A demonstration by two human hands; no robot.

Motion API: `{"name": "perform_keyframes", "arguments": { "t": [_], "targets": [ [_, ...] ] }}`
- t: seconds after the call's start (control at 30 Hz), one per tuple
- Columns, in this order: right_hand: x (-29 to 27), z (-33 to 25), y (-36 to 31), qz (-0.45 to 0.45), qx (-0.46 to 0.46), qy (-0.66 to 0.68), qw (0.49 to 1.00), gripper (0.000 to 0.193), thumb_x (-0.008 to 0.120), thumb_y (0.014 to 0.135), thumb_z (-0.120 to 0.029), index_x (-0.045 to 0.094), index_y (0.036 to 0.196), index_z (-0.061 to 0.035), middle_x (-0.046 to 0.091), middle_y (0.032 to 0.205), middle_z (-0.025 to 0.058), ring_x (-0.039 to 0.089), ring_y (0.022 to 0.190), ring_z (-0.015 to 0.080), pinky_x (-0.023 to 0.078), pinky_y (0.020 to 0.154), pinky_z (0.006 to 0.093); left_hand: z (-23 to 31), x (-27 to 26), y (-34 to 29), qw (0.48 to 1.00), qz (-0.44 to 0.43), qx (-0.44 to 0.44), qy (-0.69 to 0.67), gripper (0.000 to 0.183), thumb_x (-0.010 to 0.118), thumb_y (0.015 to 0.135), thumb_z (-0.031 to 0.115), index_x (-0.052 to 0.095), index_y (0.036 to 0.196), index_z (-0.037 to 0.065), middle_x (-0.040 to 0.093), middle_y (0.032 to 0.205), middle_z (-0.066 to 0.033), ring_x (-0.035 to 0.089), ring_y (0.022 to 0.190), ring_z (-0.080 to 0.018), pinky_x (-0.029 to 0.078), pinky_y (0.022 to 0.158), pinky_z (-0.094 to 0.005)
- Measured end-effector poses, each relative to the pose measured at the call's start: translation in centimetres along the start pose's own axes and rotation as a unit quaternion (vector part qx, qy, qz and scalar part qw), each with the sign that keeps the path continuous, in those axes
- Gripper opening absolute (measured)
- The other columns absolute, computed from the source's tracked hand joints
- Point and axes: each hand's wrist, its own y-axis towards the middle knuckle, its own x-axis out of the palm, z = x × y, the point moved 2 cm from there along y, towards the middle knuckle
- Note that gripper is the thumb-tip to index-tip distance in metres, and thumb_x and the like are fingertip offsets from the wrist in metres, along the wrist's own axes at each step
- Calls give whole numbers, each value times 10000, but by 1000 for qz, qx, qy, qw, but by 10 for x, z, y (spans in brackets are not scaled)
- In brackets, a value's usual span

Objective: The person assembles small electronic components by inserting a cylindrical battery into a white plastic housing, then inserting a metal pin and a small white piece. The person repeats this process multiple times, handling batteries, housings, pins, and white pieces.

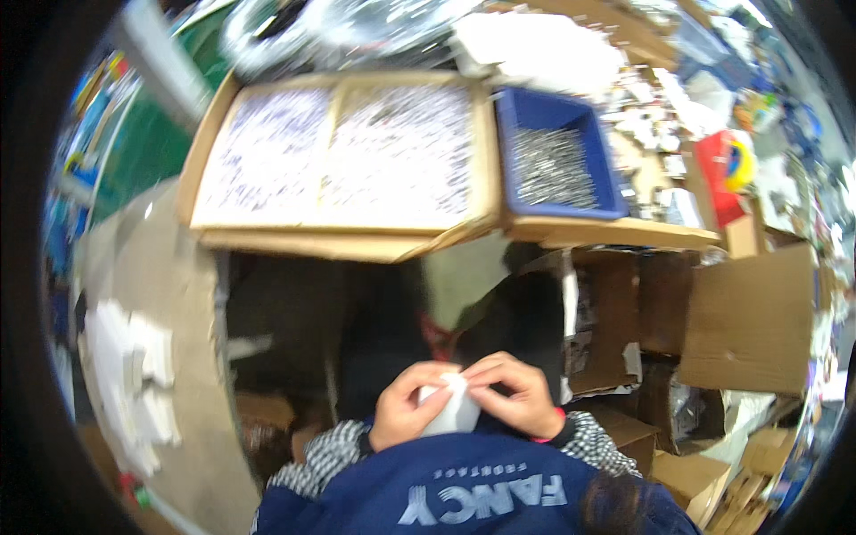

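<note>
Close to my chest, both hands meet at a small white object [459, 415], perhaps a box or folded piece; blur hides its exact kind. My left hand [406, 408] grips its left side, the thumb lying against it. At its top edge, the fingers of my right hand [519, 398] are pinched together, with the thumb bent in. The fingertips of the two hands nearly touch there. Ahead of them lies a shallow cardboard tray [334, 234] in two sections, filled with many small white and purplish pieces. Beside it a blue bin [571, 212] holds many thin metal parts.
Clear plastic bags [357, 31] and a white bundle [539, 49] lie behind the tray. White pieces [642, 111] are scattered right of the bin, near a yellow tape roll [740, 165]. Open cardboard boxes [749, 312] stand at right. White pieces [134, 374] lie on cardboard at left.
</note>
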Motion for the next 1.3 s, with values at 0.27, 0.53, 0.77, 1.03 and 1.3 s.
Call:
{"name": "perform_keyframes", "arguments": {
  "t": [0.27, 0.53, 0.77, 1.03, 1.3],
  "targets": [
    [-103, -51, -3, 223, -45, -198, 953, 61, 686, 778, -24, 674, 838, -26, 676, 847, 74, 638, 799, 177, 505, 735, 293, 0, -8, 6, 998, 54, -19, 38, 200, 628, 823, -52, 581, 1007, 10, 643, 1067, -191, 614, 1002, -240, 470, 908, -358],
    [-329, -82, 15, 569, -59, -112, 813, 218, 566, 925, -249, 629, 1010, -59, 590, 915, -16, 496, 765, 72, 407, 704, 223, -3, -16, 12, 987, 122, 41, 91, 153, 651, 812, -73, 609, 949, -21, 641, 1098, -192, 610, 1023, -248, 469, 908, -339],
    [-381, -67, 36, 517, 149, -51, 841, 295, 618, 859, -411, 652, 976, -143, 590, 911, -50, 474, 786, 80, 383, 700, 251, -2, -12, 15, 987, 116, 35, 104, 147, 657, 809, -70, 605, 932, -7, 646, 1087, -192, 613, 1012, -245, 474, 899, -335],
    [-382, -70, 43, 498, 21, 39, 866, 191, 680, 828, -222, 667, 864, -35, 660, 833, 17, 529, 744, 66, 383, 721, 218, -3, -14, 15, 989, 109, 44, 89, 151, 647, 806, -84, 605, 928, -5, 643, 1085, -195, 609, 1014, -249, 473, 903, -343],
    [-366, -83, 39, 536, -48, 19, 842, 222, 676, 871, -280, 668, 863, -58, 579, 767, -25, 454, 677, 55, 359, 648, 214, -5, -14, 14, 991, 118, 27, 56, 144, 633, 813, -89, 605, 931, -11, 640, 1092, -195, 606, 1013, -246, 469, 906, -343]
  ]
}}
